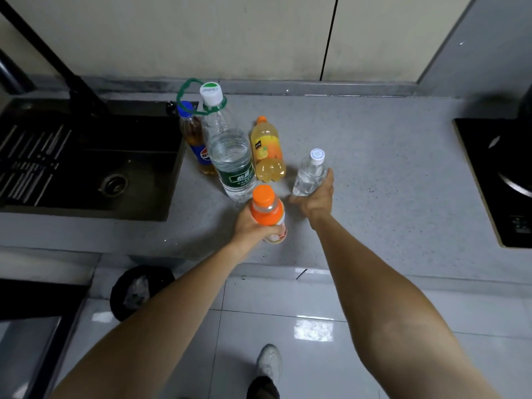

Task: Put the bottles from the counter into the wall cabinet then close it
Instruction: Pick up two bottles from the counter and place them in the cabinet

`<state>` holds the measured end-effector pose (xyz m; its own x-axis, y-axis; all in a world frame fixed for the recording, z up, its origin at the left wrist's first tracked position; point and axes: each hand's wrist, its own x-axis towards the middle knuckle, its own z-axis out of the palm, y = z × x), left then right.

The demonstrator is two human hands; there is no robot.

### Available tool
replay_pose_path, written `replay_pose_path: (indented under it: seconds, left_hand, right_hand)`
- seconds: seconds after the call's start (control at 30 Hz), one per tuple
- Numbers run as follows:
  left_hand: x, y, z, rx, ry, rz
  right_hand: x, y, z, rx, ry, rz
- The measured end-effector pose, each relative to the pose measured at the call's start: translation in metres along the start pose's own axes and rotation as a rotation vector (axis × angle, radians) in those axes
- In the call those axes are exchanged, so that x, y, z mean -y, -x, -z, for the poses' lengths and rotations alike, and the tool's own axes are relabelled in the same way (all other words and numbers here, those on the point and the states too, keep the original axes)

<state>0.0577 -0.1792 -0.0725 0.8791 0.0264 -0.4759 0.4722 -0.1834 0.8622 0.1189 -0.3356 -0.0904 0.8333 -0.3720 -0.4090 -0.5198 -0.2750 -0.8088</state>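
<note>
My left hand (250, 228) grips a small bottle with an orange cap and orange label (267, 213) near the counter's front. My right hand (315, 197) is wrapped around a small clear water bottle with a white cap (309, 175). Behind them stand three more bottles on the grey counter (374, 174): a large clear water bottle with a green label and green carry loop (229, 148), a blue-capped cola bottle (195, 139) partly hidden behind it, and an orange juice bottle (267, 151). The wall cabinet is out of view.
A black sink (86, 162) with a dark faucet (57, 61) lies at the left. A black induction hob (495, 180) sits at the right edge. The beige wall panel (201, 33) rises behind the counter. Below are a tiled floor, a black bin (138, 289) and my shoe.
</note>
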Motion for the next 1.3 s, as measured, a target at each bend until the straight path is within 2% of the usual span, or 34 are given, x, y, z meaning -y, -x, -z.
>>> replay_pose_path:
  seconds: [0.1,0.17,0.4,0.63,0.9,1.17,1.3]
  left_hand:
    - [0.006,0.001,0.014,-0.079,0.028,-0.007]
    - [0.007,0.0,0.024,-0.135,0.076,0.026]
    - [0.004,0.008,0.051,-0.181,0.167,0.11]
    - [-0.005,0.048,0.079,-0.182,0.152,0.081]
    - [-0.031,0.12,0.151,-0.254,0.199,-0.05]
    - [-0.03,0.204,0.283,-0.343,0.229,-0.141]
    - [-0.024,0.249,0.358,-0.428,0.215,-0.175]
  right_hand:
    - [0.0,-0.005,-0.013,-0.081,-0.198,-0.073]
    - [-0.001,-0.007,-0.017,-0.111,-0.227,-0.098]
    - [-0.001,0.019,-0.011,-0.12,-0.111,-0.137]
    - [0.005,0.083,-0.007,-0.034,0.02,-0.174]
    - [0.053,0.178,-0.035,0.043,0.186,-0.006]
    - [0.133,0.3,-0.101,0.062,0.156,0.201]
    - [0.177,0.362,-0.148,0.131,0.153,0.342]
